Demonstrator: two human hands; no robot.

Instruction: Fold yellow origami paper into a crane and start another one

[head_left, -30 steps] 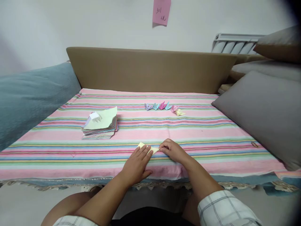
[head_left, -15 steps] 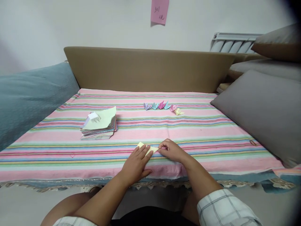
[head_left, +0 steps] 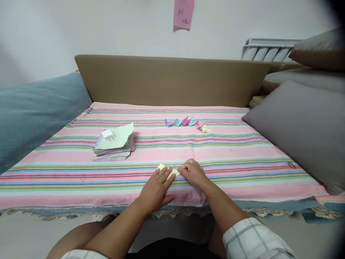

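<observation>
A folded piece of pale yellow paper (head_left: 173, 172) lies on the striped cloth near its front edge, partly hidden under my hands. My left hand (head_left: 156, 187) rests flat across it, fingers stretched out and pressing it down. At the paper's right tip is my right hand (head_left: 192, 172), its fingers curled in and the thumb against the paper. Farther back stands a row of several small folded-paper figures (head_left: 185, 121) in purple, blue, pink and yellow.
A stack of coloured paper sheets (head_left: 114, 147) sits to the left, with a small white block (head_left: 108, 134) on top. The striped cloth (head_left: 67, 154) covers the seat. A grey cushion (head_left: 299, 133) leans on the right, and a brown backrest (head_left: 172, 81) stands behind.
My right hand has shifted slightly left along the paper's right tip, its thumb now farther onto the paper. My left hand stays in place.
</observation>
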